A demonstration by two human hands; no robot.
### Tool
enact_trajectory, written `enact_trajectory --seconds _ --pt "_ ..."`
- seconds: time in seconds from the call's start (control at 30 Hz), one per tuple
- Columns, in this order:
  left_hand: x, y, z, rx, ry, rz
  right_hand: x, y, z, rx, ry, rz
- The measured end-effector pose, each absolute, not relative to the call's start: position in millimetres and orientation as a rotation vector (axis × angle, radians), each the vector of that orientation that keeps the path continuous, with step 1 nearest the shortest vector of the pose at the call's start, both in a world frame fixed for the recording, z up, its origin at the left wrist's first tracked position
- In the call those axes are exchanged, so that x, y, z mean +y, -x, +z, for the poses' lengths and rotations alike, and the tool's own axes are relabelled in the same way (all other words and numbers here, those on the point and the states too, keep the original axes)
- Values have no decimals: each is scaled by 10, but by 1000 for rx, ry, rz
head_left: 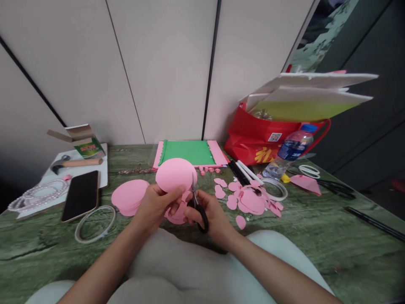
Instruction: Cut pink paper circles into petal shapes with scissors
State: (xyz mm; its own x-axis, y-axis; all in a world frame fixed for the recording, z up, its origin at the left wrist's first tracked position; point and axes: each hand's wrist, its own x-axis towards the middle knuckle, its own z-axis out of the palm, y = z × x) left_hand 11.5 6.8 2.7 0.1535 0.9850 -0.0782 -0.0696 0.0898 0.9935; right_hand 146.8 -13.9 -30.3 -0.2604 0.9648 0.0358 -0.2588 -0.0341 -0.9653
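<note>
Between thumb and fingers, my left hand [156, 204] pinches a pink paper circle [174, 172], tilted up toward me. My right hand [210, 211] grips black-handled scissors [202, 219], their blades at the circle's right edge. Whether the blades are apart is too small to tell. Below my hands lie more pink paper rounds [176, 216], partly hidden by them. On the left is a stack of pink circles [129, 195]. Pink paper scraps [251, 199] are scattered to the right of my right hand.
A green and pink paper piece [186, 153] lies at the back. Leftward are a phone [82, 196], tape roll [95, 223], hammer [76, 164] and bead strings [41, 192]. To the right stand a red bag [249, 137] and water bottle [289, 152], near markers [247, 171] and another tape roll [280, 190].
</note>
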Motion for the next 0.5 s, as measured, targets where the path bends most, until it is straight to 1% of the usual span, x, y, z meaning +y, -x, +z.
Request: enact_trajectory --seconds 0.5 --pt "49 -133 50 1142 -1224 1052 -131 -1480 -294 -1154 839 1503"
